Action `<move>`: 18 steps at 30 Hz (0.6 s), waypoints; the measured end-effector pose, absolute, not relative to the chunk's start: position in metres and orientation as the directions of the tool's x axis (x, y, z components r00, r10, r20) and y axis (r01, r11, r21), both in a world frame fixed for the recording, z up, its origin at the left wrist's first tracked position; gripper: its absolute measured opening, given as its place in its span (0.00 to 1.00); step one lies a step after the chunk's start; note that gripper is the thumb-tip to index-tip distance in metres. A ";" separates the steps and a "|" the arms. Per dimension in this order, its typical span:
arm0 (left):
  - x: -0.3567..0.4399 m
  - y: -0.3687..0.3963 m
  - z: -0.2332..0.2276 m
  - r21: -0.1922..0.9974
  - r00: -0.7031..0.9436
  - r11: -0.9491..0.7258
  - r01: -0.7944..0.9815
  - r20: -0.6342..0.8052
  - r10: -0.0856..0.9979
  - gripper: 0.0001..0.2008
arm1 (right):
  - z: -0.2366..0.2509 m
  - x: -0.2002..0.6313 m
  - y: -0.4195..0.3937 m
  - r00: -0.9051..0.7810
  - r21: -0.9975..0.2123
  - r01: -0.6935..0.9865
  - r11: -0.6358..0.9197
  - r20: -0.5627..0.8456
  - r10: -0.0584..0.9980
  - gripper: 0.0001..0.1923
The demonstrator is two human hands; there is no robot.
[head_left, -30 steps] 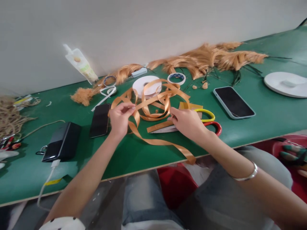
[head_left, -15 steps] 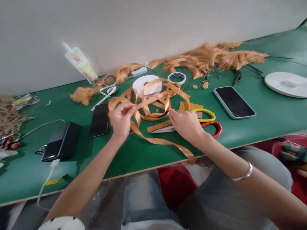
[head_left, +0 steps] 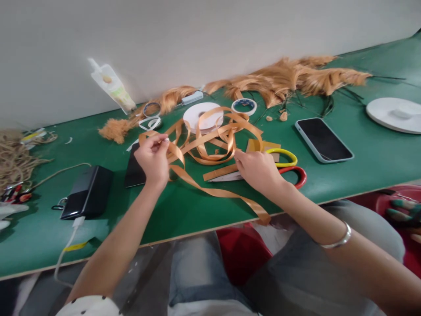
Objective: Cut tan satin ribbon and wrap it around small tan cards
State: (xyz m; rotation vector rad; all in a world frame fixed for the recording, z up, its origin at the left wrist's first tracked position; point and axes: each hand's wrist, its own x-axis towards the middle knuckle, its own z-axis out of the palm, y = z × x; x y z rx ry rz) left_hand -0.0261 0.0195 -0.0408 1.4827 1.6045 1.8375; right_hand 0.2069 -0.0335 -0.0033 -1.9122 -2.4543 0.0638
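Green table (head_left: pixel 184 210) carries a loose tangle of orange ribbon (head_left: pixel 210 140), spread for handling. Left hand (head_left: pixel 151 159) pinches one strand, lifted clear of the loops; right hand (head_left: pixel 258 170) pinches another, above the scissors (head_left: pixel 286 169)

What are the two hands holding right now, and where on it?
Both pinch the orange ribbon: the left hand on a strand at the tangle's left side, the right hand on its right side.

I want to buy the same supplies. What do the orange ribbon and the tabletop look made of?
The ribbon looks like satin-finish synthetic fabric: glossy highlights, thin, springy loops. The tabletop seems a matte green sheet over board, judging by its pale front edge.
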 end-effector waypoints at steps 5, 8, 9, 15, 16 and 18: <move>-0.035 0.026 -0.039 0.869 -0.477 -0.339 0.360 0.484 0.734 0.04 | -0.007 0.219 -0.022 -0.058 -0.218 0.971 0.101 0.195 0.979 0.14; -0.034 0.026 -0.038 0.871 -0.478 -0.344 0.352 0.483 0.734 0.05 | -0.009 0.229 -0.012 0.109 -0.548 0.831 0.092 0.323 0.940 0.14; -0.032 0.025 -0.039 0.870 -0.474 -0.342 0.356 0.483 0.736 0.05 | -0.010 0.232 -0.008 0.164 -0.672 0.732 0.110 0.330 0.930 0.14; -0.028 0.024 -0.041 0.873 -0.428 -0.341 0.348 0.471 0.771 0.05 | -0.002 0.241 0.006 0.203 -0.979 -0.122 0.161 0.134 0.970 0.14; -0.028 0.024 -0.041 0.876 -0.425 -0.342 0.340 0.468 0.775 0.04 | 0.000 0.242 0.006 0.151 -0.977 -0.171 0.125 0.100 0.983 0.15; -0.029 0.025 -0.041 0.879 -0.430 -0.350 0.323 0.466 0.774 0.04 | 0.004 0.245 0.005 0.066 -0.990 -0.127 0.065 0.057 0.996 0.17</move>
